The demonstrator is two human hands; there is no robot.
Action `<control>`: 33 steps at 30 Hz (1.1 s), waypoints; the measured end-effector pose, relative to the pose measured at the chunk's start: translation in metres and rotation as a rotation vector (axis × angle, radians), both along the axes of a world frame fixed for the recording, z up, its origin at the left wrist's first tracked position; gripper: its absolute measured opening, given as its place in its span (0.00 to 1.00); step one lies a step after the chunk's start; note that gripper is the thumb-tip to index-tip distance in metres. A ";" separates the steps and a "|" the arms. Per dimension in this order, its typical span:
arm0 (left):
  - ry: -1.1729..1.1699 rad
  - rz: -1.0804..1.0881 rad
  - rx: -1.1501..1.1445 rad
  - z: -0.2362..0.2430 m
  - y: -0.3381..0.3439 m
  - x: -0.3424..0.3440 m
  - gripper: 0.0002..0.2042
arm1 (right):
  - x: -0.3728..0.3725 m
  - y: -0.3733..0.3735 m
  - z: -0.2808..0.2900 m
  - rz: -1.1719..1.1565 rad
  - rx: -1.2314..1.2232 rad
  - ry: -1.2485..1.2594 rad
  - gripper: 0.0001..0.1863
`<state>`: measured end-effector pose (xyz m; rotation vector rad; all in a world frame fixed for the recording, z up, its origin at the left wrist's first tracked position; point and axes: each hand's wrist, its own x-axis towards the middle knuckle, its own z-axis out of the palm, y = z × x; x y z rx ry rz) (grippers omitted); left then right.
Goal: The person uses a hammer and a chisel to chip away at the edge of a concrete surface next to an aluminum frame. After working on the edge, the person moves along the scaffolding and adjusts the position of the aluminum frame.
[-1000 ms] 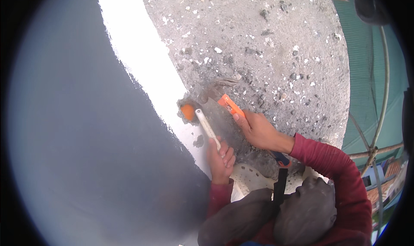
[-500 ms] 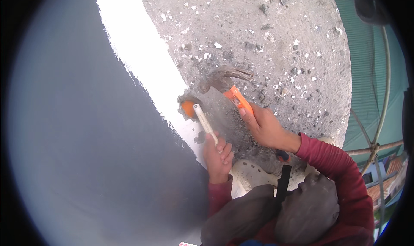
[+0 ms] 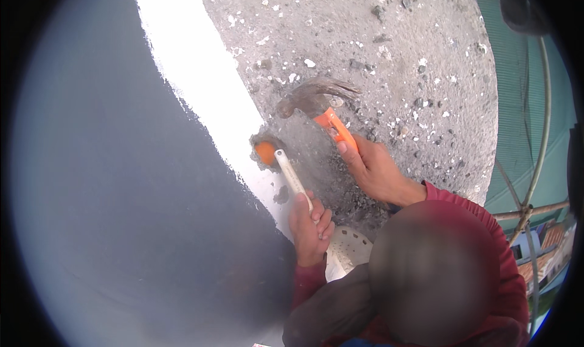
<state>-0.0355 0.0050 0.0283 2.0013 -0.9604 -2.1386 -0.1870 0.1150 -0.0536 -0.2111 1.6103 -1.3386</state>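
My right hand [image 3: 380, 170] is closed round the orange handle of a claw hammer [image 3: 313, 97]. The hammer's dark, worn head hangs over the rough concrete, apart from the other tool. In my left hand [image 3: 311, 228] is a slim white bar [image 3: 292, 176] with a small round hole in its upper end. That end is by a broken-out hole in the white wall band, where a round orange piece [image 3: 265, 153] shows. The bar's lower end is hidden by my fingers and beyond.
A grey wall [image 3: 158, 225] with a white-painted edge band [image 3: 194, 79] stands to the left. Rubble and white chips litter the concrete floor [image 3: 401, 61]. A pale perforated shoe [image 3: 350, 249] is below my hands. Green netting [image 3: 517, 104] and poles [image 3: 543, 122] border the right.
The hammer head has moved slightly up, away from the white bar's end. My left hand and the bar have shifted slightly down. A blurred round patch now covers part of my lap.
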 end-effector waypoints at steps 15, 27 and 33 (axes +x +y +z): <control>0.010 0.014 0.022 -0.006 -0.004 0.008 0.16 | 0.020 0.006 0.005 0.134 -0.039 -0.079 0.25; 0.011 -0.001 0.030 -0.004 -0.006 0.018 0.16 | 0.037 0.006 0.004 0.092 -0.092 -0.147 0.25; 0.041 -0.005 0.047 -0.007 -0.008 0.027 0.18 | 0.041 0.012 -0.009 0.131 0.021 -0.091 0.24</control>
